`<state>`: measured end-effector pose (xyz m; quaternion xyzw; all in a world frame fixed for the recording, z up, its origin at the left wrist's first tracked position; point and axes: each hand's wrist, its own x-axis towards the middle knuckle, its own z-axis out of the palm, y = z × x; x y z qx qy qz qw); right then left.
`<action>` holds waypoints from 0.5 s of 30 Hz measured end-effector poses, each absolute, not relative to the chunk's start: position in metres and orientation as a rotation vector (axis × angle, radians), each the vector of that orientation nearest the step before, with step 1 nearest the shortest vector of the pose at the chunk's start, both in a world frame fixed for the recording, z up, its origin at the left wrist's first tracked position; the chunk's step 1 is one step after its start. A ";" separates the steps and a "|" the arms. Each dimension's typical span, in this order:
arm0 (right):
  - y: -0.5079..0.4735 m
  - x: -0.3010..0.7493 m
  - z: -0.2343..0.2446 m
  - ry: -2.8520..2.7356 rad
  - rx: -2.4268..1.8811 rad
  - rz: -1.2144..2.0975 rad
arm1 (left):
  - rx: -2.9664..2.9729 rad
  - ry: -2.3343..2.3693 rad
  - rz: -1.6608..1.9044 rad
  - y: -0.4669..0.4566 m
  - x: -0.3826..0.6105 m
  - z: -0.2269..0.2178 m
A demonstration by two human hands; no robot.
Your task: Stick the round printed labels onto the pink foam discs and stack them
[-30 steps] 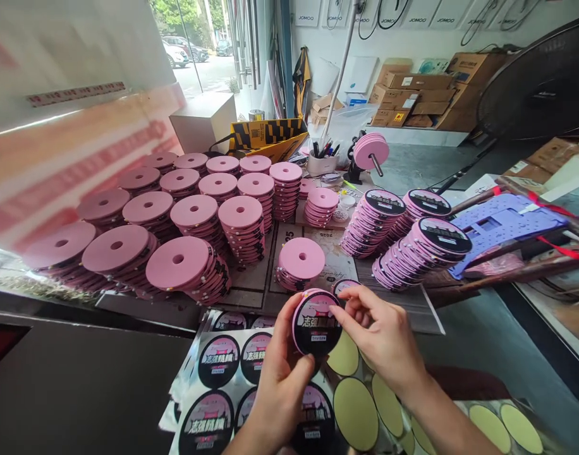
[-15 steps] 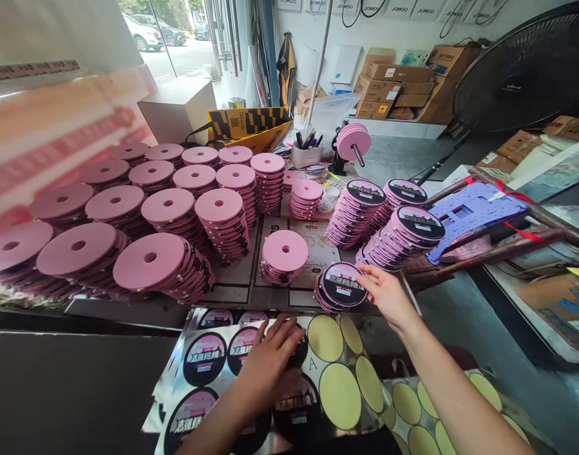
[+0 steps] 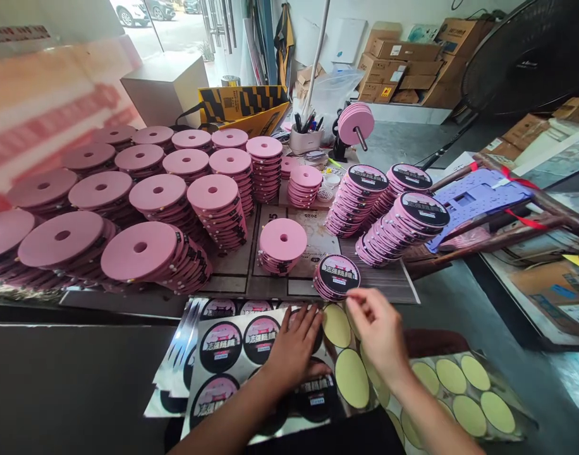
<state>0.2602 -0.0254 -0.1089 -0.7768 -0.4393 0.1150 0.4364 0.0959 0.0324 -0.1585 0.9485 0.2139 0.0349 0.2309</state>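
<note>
My left hand (image 3: 296,346) lies flat, fingers spread, on a sheet of round black-and-pink stickers (image 3: 223,346) at the near edge. My right hand (image 3: 377,328) hovers over the sheet's emptied yellow circles (image 3: 352,378), fingers loosely curled and holding nothing, just below a short stack of labelled pink spools (image 3: 337,277). A small stack of unlabelled pink spools (image 3: 282,243) stands to the left of that stack.
Several stacks of plain pink spools (image 3: 157,196) fill the left of the table. Leaning stacks of labelled spools (image 3: 398,230) stand on the right beside a purple plastic stool (image 3: 479,199). A pen cup (image 3: 303,136), cardboard boxes (image 3: 403,60) and a fan (image 3: 531,57) are behind.
A second ago both hands held a labelled spool. My right hand set it on the short labelled stack and drew back; my left hand dropped flat onto the sticker sheet.
</note>
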 end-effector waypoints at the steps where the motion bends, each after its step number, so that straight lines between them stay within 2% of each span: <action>1: -0.034 0.249 -0.120 -1.134 -1.937 0.333 | 2.577 0.599 0.167 0.029 0.103 -0.161; 7: -0.051 0.214 -0.192 -0.964 -2.005 0.255 | 2.466 0.776 0.365 0.021 0.122 -0.168; 15: -0.047 0.212 -0.190 -0.870 -1.968 0.327 | 2.490 0.661 0.280 0.038 0.105 -0.161</action>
